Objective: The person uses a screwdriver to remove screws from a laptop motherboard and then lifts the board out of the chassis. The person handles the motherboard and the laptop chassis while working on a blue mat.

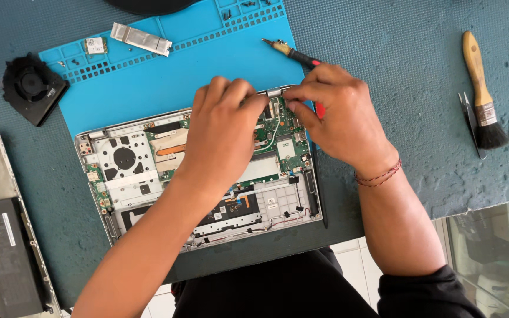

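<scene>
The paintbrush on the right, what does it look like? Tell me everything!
The paintbrush has a light wooden handle, a shiny metal band and short black bristles. It lies flat on the dark teal table cover, handle pointing away from the person and bristles toward them. A pair of metal tweezers lies right beside it on its left. No hand touches it.
</scene>
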